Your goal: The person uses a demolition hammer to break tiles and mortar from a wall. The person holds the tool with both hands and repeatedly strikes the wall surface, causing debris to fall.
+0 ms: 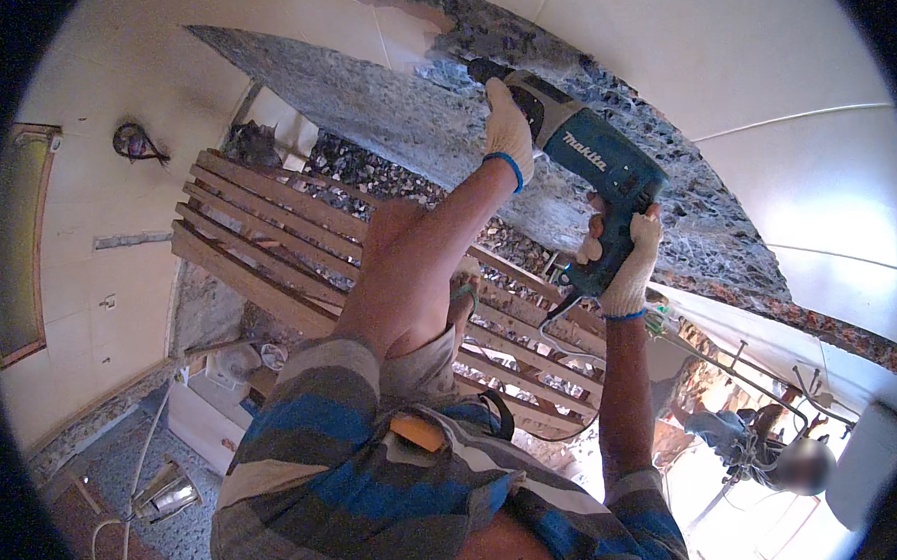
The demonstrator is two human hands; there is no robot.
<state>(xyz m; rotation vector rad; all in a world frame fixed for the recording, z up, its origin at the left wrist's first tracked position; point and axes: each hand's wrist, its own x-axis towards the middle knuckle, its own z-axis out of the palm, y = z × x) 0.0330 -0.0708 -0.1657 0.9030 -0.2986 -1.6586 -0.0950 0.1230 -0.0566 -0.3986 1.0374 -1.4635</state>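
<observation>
A teal and black rotary hammer drill (603, 153) is held in both my hands, its front end pointing up and left at a strip of rough, chipped grey concrete (705, 204). My left hand (507, 132), in an off-white knit glove with a blue cuff, is closed around the front of the drill. Gloved in the same kind, my right hand (633, 267) wraps the rear handle. Whether a bit touches the concrete I cannot tell. From the handle's base a dark cord (562, 310) hangs down.
Below me runs a platform of wooden slats (268, 273) with gaps, and broken rubble (374, 173) lies beyond it. Another person (751, 442) is at the lower right. A shiny metal lamp-like thing (168, 492) and a pale cable (141, 459) are at lower left.
</observation>
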